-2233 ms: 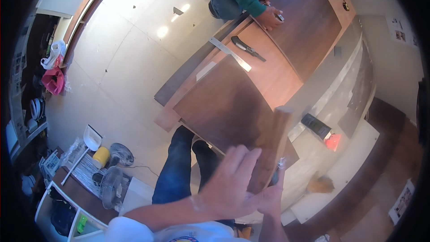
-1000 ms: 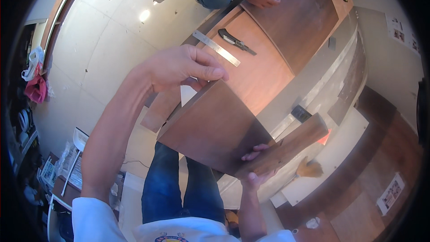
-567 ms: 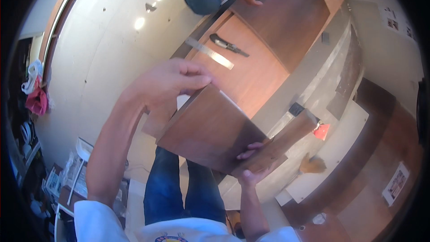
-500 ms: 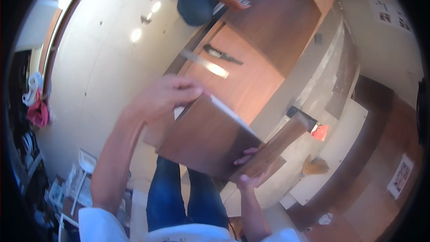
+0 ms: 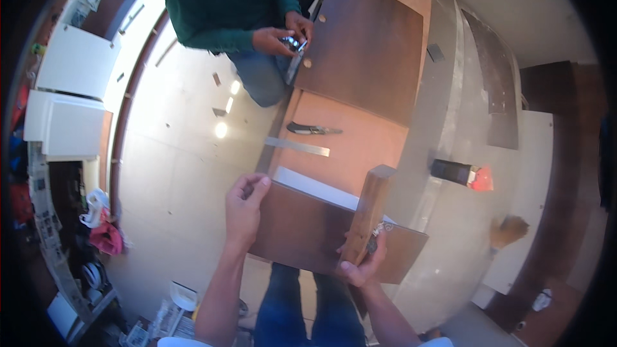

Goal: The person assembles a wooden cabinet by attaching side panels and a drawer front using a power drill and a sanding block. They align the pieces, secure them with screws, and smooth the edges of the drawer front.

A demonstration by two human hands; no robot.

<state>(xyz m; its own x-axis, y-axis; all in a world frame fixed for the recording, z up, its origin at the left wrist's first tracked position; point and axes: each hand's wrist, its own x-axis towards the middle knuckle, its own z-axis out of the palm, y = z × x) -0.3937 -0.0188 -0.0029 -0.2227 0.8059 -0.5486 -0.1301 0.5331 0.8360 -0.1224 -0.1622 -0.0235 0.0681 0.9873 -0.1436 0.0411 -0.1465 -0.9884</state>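
My left hand grips the left end of a dark brown wooden panel that I hold flat in front of me, above my legs. My right hand holds a narrow lighter wooden strip standing upright against the panel's near right part, with something small and metallic at the fingers. The panel's white edge faces a larger light brown board.
A metal ruler and a dark hand tool lie on the light board. Another person in a green top crouches by a big dark panel, holding a small metal part. A black-and-red tool and a brush lie right.
The view has swung toward the far person. The panel has come down flatter and nearer, my left hand slid to its left end, and the strip now stands upright in my right hand.
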